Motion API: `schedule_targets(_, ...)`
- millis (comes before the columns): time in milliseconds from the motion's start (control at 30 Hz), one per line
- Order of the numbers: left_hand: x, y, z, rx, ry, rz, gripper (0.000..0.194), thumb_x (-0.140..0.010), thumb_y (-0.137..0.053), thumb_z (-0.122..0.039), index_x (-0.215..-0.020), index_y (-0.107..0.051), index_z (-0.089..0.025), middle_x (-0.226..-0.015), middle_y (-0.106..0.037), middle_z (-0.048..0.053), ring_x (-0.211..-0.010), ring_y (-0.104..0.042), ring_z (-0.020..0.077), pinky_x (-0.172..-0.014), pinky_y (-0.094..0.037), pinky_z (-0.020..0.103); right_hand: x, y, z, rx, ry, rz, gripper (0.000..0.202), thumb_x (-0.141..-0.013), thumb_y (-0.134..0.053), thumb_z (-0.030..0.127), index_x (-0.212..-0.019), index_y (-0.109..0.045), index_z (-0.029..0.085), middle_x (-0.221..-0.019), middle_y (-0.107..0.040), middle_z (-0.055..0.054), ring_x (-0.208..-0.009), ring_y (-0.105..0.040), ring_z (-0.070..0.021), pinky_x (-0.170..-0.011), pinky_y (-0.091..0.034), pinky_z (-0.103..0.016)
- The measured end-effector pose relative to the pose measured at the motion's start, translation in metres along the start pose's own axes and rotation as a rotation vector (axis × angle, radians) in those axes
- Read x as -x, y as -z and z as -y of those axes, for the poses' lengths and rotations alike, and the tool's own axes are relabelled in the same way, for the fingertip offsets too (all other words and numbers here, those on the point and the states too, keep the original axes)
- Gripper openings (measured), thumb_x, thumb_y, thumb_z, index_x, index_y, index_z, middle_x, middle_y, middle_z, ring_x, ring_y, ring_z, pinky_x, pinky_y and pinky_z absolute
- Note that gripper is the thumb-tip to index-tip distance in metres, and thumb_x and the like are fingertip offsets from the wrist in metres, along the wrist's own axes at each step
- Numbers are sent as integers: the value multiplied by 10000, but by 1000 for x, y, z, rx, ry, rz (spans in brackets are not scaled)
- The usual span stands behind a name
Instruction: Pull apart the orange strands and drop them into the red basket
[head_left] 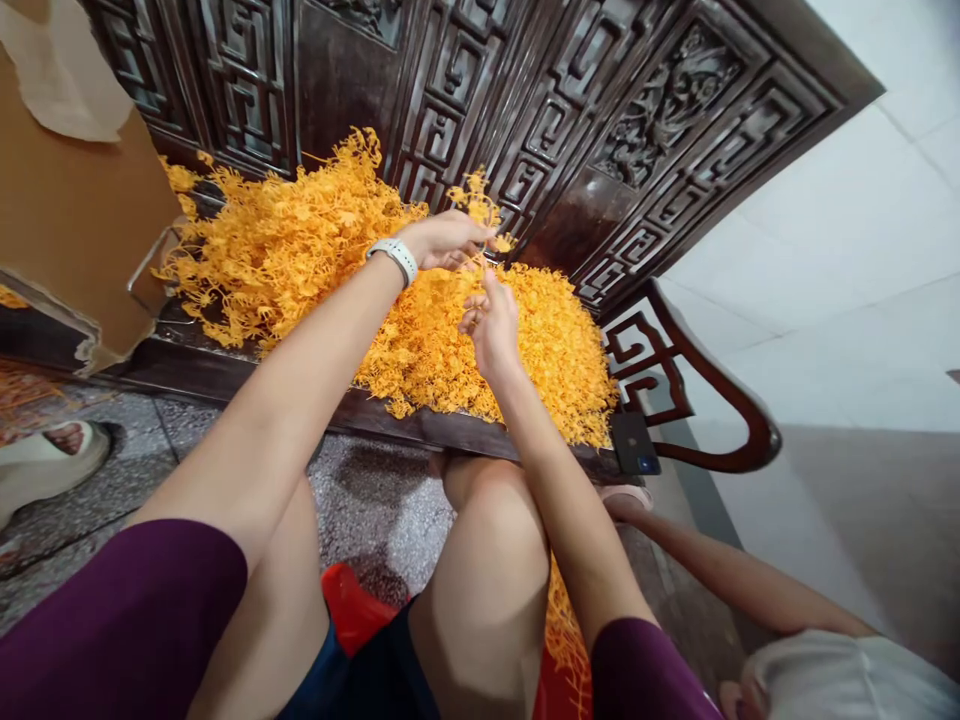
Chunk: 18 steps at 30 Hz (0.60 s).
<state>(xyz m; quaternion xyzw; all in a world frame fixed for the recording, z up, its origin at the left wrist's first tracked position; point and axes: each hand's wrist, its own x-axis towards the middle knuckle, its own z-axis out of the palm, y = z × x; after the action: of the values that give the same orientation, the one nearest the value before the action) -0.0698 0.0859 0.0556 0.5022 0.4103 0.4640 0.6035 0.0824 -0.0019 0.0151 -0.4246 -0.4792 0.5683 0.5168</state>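
My left hand (450, 240), with a white watch on the wrist, pinches a small orange plastic flower sprig (474, 198). The sprig's blossoms stick up past the fingertips. Just below and slightly right, my right hand (495, 325) has its fingers curled and its thumb raised near the sprig's lower end. What lies between those right fingers is too small to make out. Both hands are over a heap of loose orange blossoms (555, 350) on a dark wooden bench (360, 415). Left of them rises a taller pile of orange sprigs with stems (262, 250).
A carved bench back (525, 130) stands behind the heap. At left is a cardboard box (90, 200). A phone (636, 443) lies by the curved armrest (750, 440). Another person's sandalled foot (64, 450) is at left; another person's limb (727, 570) is at right.
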Motion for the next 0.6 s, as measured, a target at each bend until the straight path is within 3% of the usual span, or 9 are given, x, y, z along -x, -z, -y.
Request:
schedule_targets(100, 0, -14, 0, -118, -1, 128, 185, -982, -678, -262, -950, -752, -95, -740, -607, 62, -505, -450, 69, -536, -334, 241, 0, -5, -10, 234, 191, 23, 414, -880, -728, 592, -882, -471, 267, -673, -522, 54, -492, -401, -100, -497, -306, -278)
schedule_targets(200, -5, -20, -1, -131, -3, 91, 152, -979, -684, -244, -922, -719, -108, -703, -580, 38, -458, -371, 43, -491, -248, 236, 2, -3, -9, 383, 332, 88, 377, -961, -626, 571, -842, -439, 265, -668, -510, 43, -537, -415, -117, -532, -321, -283)
schedule_targets(367, -2, -31, -16, -38, -25, 39, 168, -1015, -619, -190, -859, -619, -126, -617, -474, -27, -415, -258, 3, -471, -149, 218, 18, 0, 8, 741, 738, 55, 320, -1030, -555, 345, -767, -404, 243, -668, -418, 33, -622, -374, -138, -665, -344, -316)
schedule_targets(600, 20, -65, -47, -84, -88, 14, 207, -1048, -479, -125, -874, -591, -127, -582, -434, -44, -414, -250, 19, -505, -106, 241, 27, 9, 31, 888, 999, 28, 306, -1061, -503, 283, -768, -430, 231, -709, -442, 15, -653, -431, -146, -664, -345, -330)
